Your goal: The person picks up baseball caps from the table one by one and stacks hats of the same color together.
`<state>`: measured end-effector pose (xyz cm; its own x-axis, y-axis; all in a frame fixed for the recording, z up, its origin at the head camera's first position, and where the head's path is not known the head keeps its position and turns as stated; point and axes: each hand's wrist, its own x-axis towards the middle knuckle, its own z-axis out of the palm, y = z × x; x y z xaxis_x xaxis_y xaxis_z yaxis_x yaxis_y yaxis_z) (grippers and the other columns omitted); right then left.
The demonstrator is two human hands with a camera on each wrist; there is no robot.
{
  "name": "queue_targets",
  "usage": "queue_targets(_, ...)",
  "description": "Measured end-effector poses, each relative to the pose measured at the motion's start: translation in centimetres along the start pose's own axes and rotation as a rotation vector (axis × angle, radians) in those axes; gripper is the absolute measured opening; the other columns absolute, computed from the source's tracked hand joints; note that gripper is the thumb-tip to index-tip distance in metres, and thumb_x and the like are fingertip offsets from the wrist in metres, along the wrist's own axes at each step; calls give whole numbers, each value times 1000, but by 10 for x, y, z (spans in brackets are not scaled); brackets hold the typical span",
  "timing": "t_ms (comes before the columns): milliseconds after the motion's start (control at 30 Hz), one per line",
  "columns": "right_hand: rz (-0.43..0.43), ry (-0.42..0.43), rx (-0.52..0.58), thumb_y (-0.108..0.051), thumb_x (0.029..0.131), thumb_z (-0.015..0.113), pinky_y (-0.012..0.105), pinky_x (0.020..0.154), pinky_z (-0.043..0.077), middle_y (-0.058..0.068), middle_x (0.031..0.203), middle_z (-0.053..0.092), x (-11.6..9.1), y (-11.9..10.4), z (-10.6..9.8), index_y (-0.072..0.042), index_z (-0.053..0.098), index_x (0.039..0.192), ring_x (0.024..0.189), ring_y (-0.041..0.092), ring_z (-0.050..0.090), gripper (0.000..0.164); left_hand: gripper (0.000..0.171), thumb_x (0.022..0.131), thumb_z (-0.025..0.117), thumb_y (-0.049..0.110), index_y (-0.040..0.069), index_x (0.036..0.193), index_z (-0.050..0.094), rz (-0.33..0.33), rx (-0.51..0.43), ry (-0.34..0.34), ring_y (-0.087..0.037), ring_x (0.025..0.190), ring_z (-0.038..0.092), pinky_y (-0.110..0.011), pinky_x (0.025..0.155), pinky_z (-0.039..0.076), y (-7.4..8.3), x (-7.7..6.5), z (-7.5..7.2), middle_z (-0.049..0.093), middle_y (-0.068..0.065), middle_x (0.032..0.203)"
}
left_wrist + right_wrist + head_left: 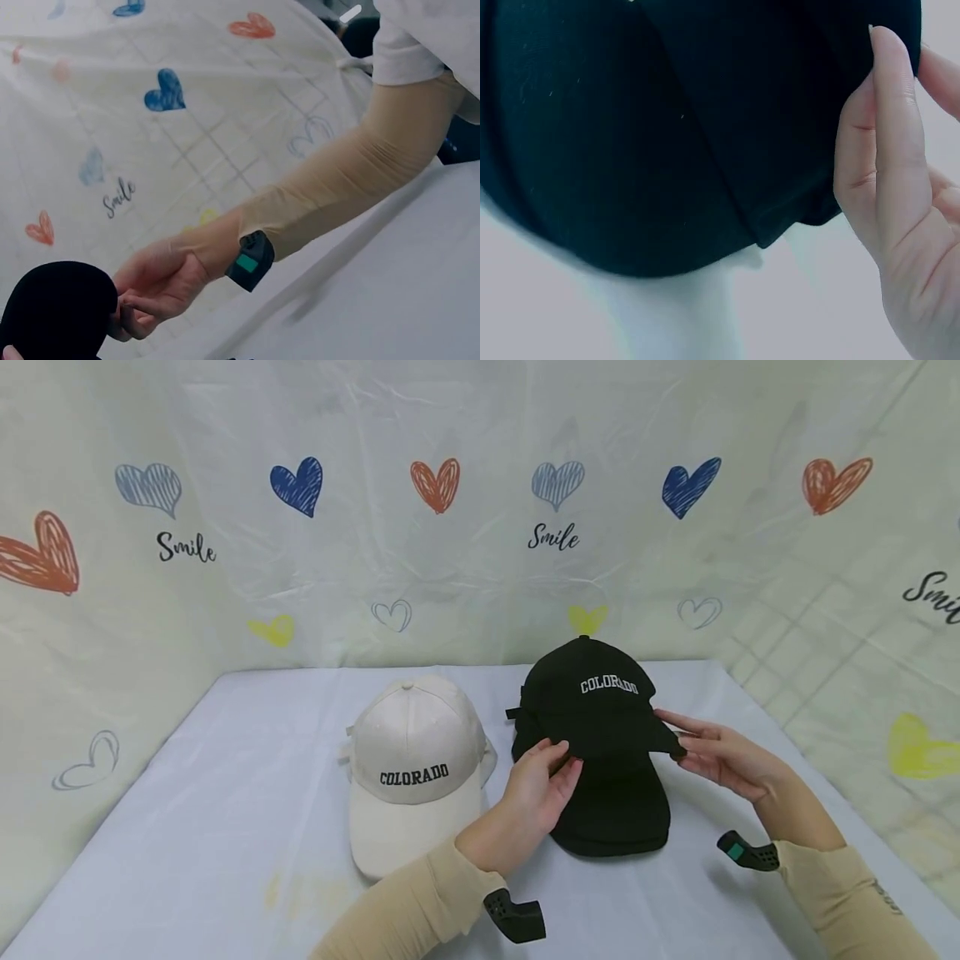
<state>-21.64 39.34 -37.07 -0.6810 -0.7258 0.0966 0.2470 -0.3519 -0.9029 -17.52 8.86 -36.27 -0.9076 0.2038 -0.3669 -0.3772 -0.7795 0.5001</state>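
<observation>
A black cap (587,681) with white COLORADO lettering is held by its brim in both hands. My left hand (534,785) pinches the brim's left edge; my right hand (727,760) pinches the right edge, and close up the right wrist view has this hand (900,165) at the dark fabric (630,142). Below the held brim, a second black brim (615,814) lies on the table, apparently of another black cap mostly hidden underneath. Only a fingertip of my left hand (11,353) shows beside the black brim (60,311) in the left wrist view.
A cream cap (416,735) with dark COLORADO lettering sits left of the black one, brim toward me. Both lie on a white-covered table (225,777). Behind rises a pale curtain (480,568) printed with hearts and "Smile". Black devices (516,917) are worn on both wrists.
</observation>
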Motion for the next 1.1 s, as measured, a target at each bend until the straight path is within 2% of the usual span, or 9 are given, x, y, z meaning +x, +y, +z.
queue_targets(133, 20, 13, -94, 10, 108, 25, 27, 96, 52, 1, 133, 66, -3, 5, -3, -20, 56, 149, 110, 10, 67, 59, 52, 98, 63, -2, -1, 144, 40, 0, 54, 18, -24, 104, 56, -34, 101, 52, -3, 1, -6, 52, -18, 126)
queue_targets(400, 83, 57, -221, 8, 108, 31, 27, 94, 54, 1, 127, 63, -8, 13, -8, -33, 52, 150, 110, 10, 65, 63, 37, 99, 64, -1, 2, 132, 48, 17, 132, 41, -23, 97, 57, -36, 98, 54, -7, 3, -16, 56, -15, 117)
queue_targets(667, 102, 92, -271, 6, 108, 34, 24, 89, 56, -1, 115, 60, -8, 13, -7, -35, 53, 149, 101, 7, 64, 61, 39, 98, 65, -1, 3, 133, 48, 31, 176, 37, -22, 92, 58, -35, 95, 55, -10, 1, -23, 56, -15, 117)
queue_targets(867, 115, 123, -325, 6, 108, 38, 24, 87, 56, 0, 124, 63, -9, 14, -5, -36, 56, 147, 106, 9, 65, 60, 41, 98, 64, 0, 3, 135, 47, 24, 194, 12, -21, 93, 58, -35, 95, 55, -11, -2, -28, 57, -15, 118)
queue_targets(1000, 140, 167, -385, 6, 106, 44, 25, 86, 57, 2, 117, 61, -9, 19, -4, -40, 57, 145, 99, 9, 65, 62, 41, 98, 64, -1, 3, 136, 46, 25, 222, 7, -22, 94, 59, -37, 97, 55, -12, -3, -34, 57, -16, 117)
queue_targets(1100, 145, 159, -397, 8, 105, 44, 27, 88, 57, 3, 118, 61, -10, 24, -6, -41, 55, 146, 100, 10, 66, 65, 43, 98, 63, -3, 2, 136, 45, 7, 252, 18, -22, 93, 60, -38, 97, 55, -15, -3, -41, 58, -16, 114)
